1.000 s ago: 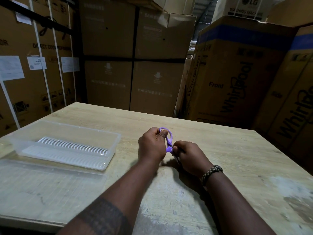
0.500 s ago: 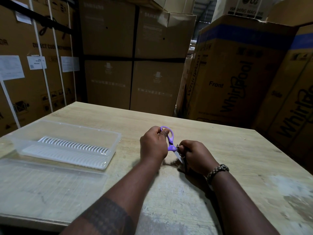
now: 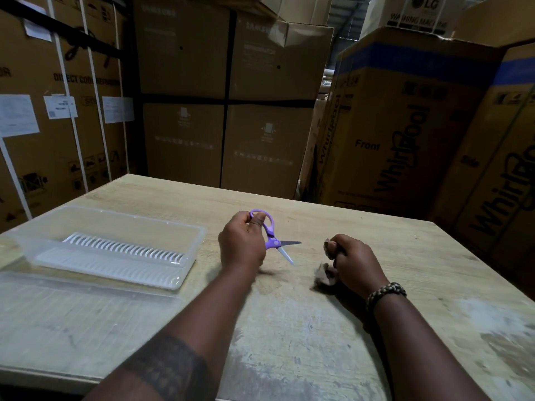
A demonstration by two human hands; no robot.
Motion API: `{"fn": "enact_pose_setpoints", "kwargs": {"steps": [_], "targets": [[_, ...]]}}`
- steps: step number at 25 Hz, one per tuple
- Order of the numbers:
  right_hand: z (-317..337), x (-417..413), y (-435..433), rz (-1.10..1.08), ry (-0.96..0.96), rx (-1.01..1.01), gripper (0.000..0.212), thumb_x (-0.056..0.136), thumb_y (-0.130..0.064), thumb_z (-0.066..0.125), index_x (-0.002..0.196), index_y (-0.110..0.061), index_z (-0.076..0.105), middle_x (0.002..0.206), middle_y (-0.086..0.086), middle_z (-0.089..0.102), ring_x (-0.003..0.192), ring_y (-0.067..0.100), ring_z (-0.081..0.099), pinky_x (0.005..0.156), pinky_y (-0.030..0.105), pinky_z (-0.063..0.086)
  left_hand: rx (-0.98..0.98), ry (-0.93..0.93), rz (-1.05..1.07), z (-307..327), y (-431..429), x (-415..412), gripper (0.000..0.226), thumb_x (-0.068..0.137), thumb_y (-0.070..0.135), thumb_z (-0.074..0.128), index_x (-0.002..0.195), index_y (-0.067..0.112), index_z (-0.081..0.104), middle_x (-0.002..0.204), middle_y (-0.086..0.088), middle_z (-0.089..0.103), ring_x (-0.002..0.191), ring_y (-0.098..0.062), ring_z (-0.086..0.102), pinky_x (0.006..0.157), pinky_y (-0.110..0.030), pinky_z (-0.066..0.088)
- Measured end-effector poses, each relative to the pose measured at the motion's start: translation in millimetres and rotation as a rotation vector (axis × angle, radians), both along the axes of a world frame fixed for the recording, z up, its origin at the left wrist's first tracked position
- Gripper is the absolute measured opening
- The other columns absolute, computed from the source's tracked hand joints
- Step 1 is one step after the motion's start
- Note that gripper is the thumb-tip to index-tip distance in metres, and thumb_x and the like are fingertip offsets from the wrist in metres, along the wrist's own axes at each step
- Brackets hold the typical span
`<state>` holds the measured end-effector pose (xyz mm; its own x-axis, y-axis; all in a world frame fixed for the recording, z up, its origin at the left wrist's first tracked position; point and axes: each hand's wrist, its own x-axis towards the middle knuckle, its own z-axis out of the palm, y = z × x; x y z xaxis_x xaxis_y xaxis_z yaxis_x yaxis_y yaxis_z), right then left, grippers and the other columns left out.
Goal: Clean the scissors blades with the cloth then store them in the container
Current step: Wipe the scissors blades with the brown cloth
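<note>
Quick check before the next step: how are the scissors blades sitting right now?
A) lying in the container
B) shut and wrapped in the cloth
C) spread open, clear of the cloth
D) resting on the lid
C: the left hand holds the scissors by the handle with the blades spread apart, while the cloth sits bunched in the right hand, off to the side.

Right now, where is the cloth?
In the head view, the cloth is bunched in the right hand, on the table, right of the purple scissors.
</note>
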<state>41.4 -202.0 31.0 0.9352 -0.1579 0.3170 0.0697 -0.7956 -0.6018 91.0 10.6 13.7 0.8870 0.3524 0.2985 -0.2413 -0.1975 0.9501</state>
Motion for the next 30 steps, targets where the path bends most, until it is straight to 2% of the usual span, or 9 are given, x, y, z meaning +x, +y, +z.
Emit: {"fn": "enact_pose_setpoints", "kwargs": {"steps": [2, 4, 6, 8, 12, 16, 20, 26, 30], "targets": [[-0.8, -3.5, 6.7, -0.005, -0.108, 0.101, 0.025, 0.102, -0.018, 0.057, 0.08, -0.027, 0.067, 0.08, -0.01, 0.07, 0.068, 0.011, 0.064, 0.056, 0.019, 0.047, -0.025, 0.002, 0.004, 1.6, 1.9, -0.8, 0.031, 0.103, 0.043, 0.062, 0.079, 0.024, 0.057, 0.072, -0.01, 0.067, 0.063, -0.043, 0.067, 0.054, -0.054, 0.059], [-0.6, -5.6, 21.1, 0.022, -0.229, 0.144, 0.012, 0.096, -0.019, 0.068, 0.091, -0.03, 0.069, 0.08, -0.012, 0.07, 0.073, 0.002, 0.066, 0.058, 0.009, 0.046, -0.054, 0.026, -0.009, 3.7, 0.0, -2.6, 0.026, 0.105, 0.043, 0.059, 0.087, 0.024, 0.06, 0.078, -0.013, 0.07, 0.058, -0.041, 0.068, 0.044, -0.046, 0.058], [-0.7, -6.3, 34.0, 0.052, -0.337, 0.146, 0.016, 0.091, -0.019, 0.075, 0.101, -0.027, 0.065, 0.077, -0.01, 0.069, 0.072, 0.003, 0.066, 0.06, 0.011, 0.048, -0.093, 0.073, -0.014, 4.6, -0.9, -2.4, 0.026, 0.106, 0.043, 0.056, 0.095, 0.02, 0.061, 0.085, -0.016, 0.072, 0.048, -0.035, 0.064, 0.034, -0.029, 0.049], [-0.6, -5.3, 41.0, 0.091, -0.424, 0.113, 0.019, 0.089, -0.016, 0.077, 0.099, -0.024, 0.062, 0.082, -0.009, 0.07, 0.077, 0.003, 0.067, 0.066, 0.019, 0.053, -0.114, 0.104, -0.01, 4.4, -1.3, -1.7, 0.027, 0.107, 0.044, 0.054, 0.098, 0.019, 0.06, 0.089, -0.016, 0.074, 0.042, -0.028, 0.06, 0.031, -0.021, 0.04], [-2.9, -4.0, 51.5, 0.181, -0.512, -0.057, 0.019, 0.085, -0.012, 0.076, 0.092, -0.02, 0.061, 0.084, -0.008, 0.064, 0.08, 0.014, 0.06, 0.069, 0.034, 0.05, -0.113, 0.118, -0.011, 3.5, -4.9, -1.1, 0.03, 0.107, 0.045, 0.052, 0.106, 0.016, 0.06, 0.092, -0.012, 0.074, 0.038, -0.023, 0.058, 0.03, -0.019, 0.039], [-7.3, -0.8, 65.8, 0.239, -0.547, -0.252, 0.017, 0.083, -0.016, 0.074, 0.091, -0.017, 0.059, 0.089, -0.003, 0.059, 0.082, 0.019, 0.05, 0.071, 0.034, 0.044, -0.123, 0.111, -0.013, 3.6, -6.1, -0.7, 0.032, 0.107, 0.044, 0.052, 0.108, 0.014, 0.061, 0.094, -0.013, 0.074, 0.042, -0.024, 0.061, 0.03, -0.019, 0.039], [-13.7, 0.9, 78.4, 0.159, -0.507, -0.396, 0.015, 0.079, -0.015, 0.068, 0.089, -0.02, 0.058, 0.093, -0.001, 0.053, 0.083, 0.022, 0.048, 0.07, 0.04, 0.046, -0.114, 0.103, -0.008, 1.8, -6.4, -1.0, 0.031, 0.108, 0.044, 0.052, 0.105, 0.015, 0.061, 0.087, -0.012, 0.074, 0.029, -0.016, 0.054, 0.032, -0.021, 0.04], [-10.2, -1.6, 77.1, 0.187, -0.562, -0.336, 0.021, 0.07, -0.003, 0.054, 0.084, -0.018, 0.059, 0.089, 0.0, 0.053, 0.077, 0.024, 0.05, 0.066, 0.041, 0.047, -0.13, 0.116, 0.012, 1.7, -5.6, 0.7, 0.03, 0.107, 0.044, 0.052, 0.105, 0.016, 0.06, 0.088, -0.011, 0.074, 0.031, -0.018, 0.057, 0.031, -0.02, 0.039], [-10.4, -1.5, 75.5, 0.28, -0.639, -0.19, 0.027, 0.069, 0.008, 0.056, 0.077, -0.014, 0.068, 0.088, -0.002, 0.053, 0.076, 0.019, 0.054, 0.064, 0.034, 0.046, -0.148, 0.106, 0.01, 1.1, -4.4, 0.1, 0.029, 0.107, 0.044, 0.052, 0.105, 0.016, 0.06, 0.091, -0.014, 0.074, 0.048, -0.03, 0.065, 0.03, -0.02, 0.038]]}}
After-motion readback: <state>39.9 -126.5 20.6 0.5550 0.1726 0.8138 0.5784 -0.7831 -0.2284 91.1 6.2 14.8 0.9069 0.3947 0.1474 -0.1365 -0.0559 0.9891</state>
